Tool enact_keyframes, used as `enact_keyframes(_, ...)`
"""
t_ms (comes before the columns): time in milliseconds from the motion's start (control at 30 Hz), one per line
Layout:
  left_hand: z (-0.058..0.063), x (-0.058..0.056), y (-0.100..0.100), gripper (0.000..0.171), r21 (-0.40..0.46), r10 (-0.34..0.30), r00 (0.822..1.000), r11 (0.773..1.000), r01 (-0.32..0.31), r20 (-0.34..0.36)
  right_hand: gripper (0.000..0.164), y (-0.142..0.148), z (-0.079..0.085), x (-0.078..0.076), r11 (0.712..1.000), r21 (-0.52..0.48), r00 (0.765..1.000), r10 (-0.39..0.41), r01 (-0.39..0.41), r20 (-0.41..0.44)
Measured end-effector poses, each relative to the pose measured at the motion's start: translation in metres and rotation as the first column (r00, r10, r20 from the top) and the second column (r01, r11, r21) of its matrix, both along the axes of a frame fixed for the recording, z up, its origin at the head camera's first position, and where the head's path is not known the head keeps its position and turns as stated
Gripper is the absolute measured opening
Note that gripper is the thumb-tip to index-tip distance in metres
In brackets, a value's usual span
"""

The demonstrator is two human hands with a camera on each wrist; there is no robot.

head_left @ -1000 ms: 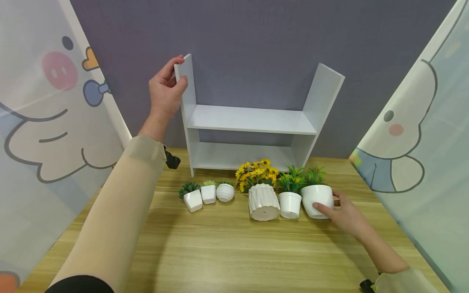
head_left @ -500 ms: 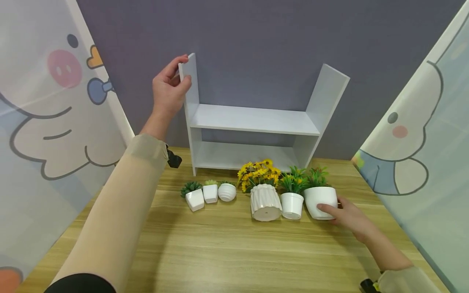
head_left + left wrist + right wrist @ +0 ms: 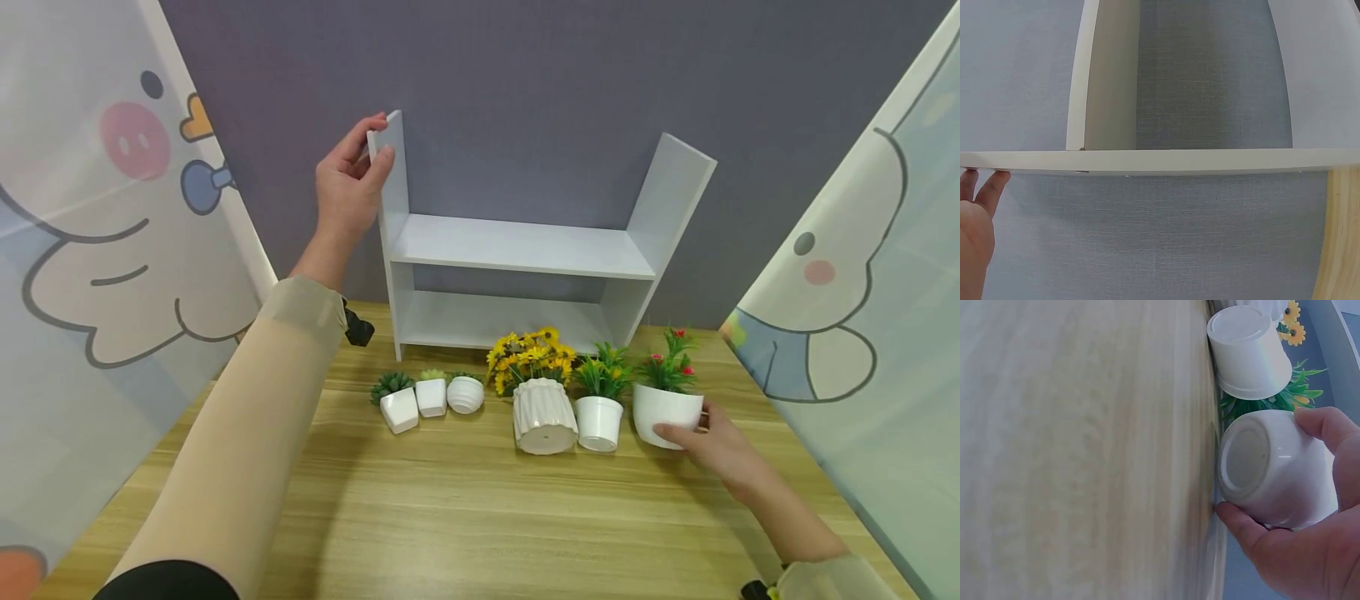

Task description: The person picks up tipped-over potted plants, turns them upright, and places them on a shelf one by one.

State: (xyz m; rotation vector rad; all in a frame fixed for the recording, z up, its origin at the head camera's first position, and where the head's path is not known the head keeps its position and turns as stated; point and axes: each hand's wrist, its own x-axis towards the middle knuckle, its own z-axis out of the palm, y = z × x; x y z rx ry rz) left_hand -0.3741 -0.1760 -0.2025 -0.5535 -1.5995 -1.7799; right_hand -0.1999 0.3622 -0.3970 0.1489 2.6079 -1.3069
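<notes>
- Grey backdrop (image 3: 517,100) behind; wood-grain counter (image 3: 487,517) below.
- With the right hand (image 3: 720,450), grips the rounded white pot (image 3: 667,418) at the right end of the row: fingers spread wide round the body, with the thumb across it, probably because so smooth and bulging a wall asks for a broad hold.
- Above its rim, red flowers (image 3: 670,367) among green leaves, kept out of the grip; cannot tell whether lifted clear of the counter.
- With the left hand (image 3: 347,187), pinches the left upright (image 3: 396,171) of the white shelf (image 3: 517,246) near the top, with fingers parted only by the board's thickness, presumably for steadiness.
- Near the gripped pot: straight-sided pot (image 3: 599,427), then ribbed pot (image 3: 543,421) with yellow flowers (image 3: 528,358), both on their sides with bases showing, perhaps laid so for easy reach.
- Farther left: three small succulent pots (image 3: 431,398), close together, apparently grouped by size.
- Outermost, on both sides: cartoon-printed panels (image 3: 127,275).
</notes>
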Motion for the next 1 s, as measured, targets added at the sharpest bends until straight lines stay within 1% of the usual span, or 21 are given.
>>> enact_keyframes(100,0.000,0.000,0.001,0.028,0.001,0.005,1.000,1.000,-0.005,-0.008,0.114,0.001,-0.003,0.000,1.000,-0.012,1.000,0.004,-0.004,-0.017)
enact_keyframes(233,0.000,-0.001,0.001,0.029,-0.007,0.015,1.000,1.000,-0.015,-0.021,0.115,0.002,-0.010,-0.002,0.999,-0.034,0.998,0.006,-0.008,-0.058)
enact_keyframes(433,-0.001,-0.001,0.000,0.030,-0.054,0.062,0.998,0.997,-0.061,0.007,0.114,0.003,-0.016,-0.004,1.000,-0.028,0.995,0.006,-0.009,-0.104)
enact_keyframes(500,-0.001,-0.002,0.000,0.030,-0.058,0.067,0.998,0.996,-0.066,0.010,0.114,0.004,-0.017,-0.005,1.000,-0.016,0.994,0.008,-0.010,-0.110)
enact_keyframes(567,-0.002,-0.004,0.001,0.031,-0.042,0.057,0.998,0.997,-0.057,0.003,0.115,0.003,-0.018,-0.005,1.000,-0.006,0.994,0.008,-0.009,-0.112)
enact_keyframes(733,-0.003,-0.007,0.003,0.034,-0.023,0.061,0.997,0.998,-0.063,-0.046,0.116,0.002,-0.021,-0.005,1.000,0.009,0.994,0.003,-0.002,-0.109)
enact_keyframes(800,-0.003,-0.007,0.003,0.034,-0.032,0.073,0.996,0.997,-0.074,-0.056,0.116,0.002,-0.021,-0.005,1.000,0.009,0.994,0.002,-0.001,-0.107)
enact_keyframes(1000,-0.003,-0.004,0.003,0.035,-0.065,0.080,0.996,0.994,-0.082,-0.042,0.116,0.002,-0.023,-0.006,1.000,-0.001,0.993,0.004,-0.004,-0.116)
